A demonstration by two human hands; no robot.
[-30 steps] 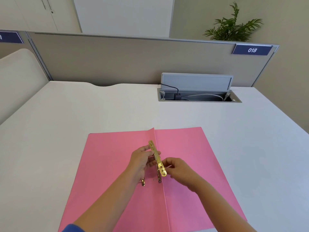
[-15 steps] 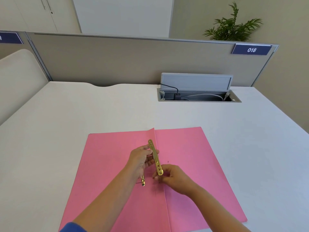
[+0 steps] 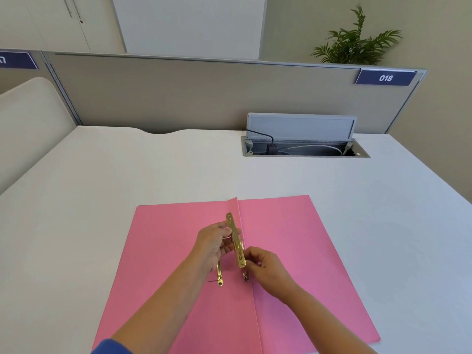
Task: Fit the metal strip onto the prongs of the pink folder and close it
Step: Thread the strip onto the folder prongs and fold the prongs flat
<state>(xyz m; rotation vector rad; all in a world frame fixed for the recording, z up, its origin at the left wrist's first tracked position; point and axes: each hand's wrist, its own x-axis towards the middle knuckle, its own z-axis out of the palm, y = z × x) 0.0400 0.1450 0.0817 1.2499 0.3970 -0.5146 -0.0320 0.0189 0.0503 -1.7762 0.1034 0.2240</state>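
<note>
The pink folder lies open and flat on the white desk, its centre fold running towards me. A gold metal strip with holes is held above the fold, tilted on edge. My left hand grips the strip's middle from the left. My right hand pinches the strip's near end. A gold prong stands out of the folder just below my left hand. A second prong shows under the strip's near end, by my right fingers. Whether that prong is inside a hole cannot be made out.
An open grey cable box with cables is sunk into the desk at the back right. A beige partition closes the far edge, with a label reading 018. A plant stands behind it.
The strip's near end has dropped slightly towards the near prong, and my right hand has shifted along with it. My left hand has barely moved.
</note>
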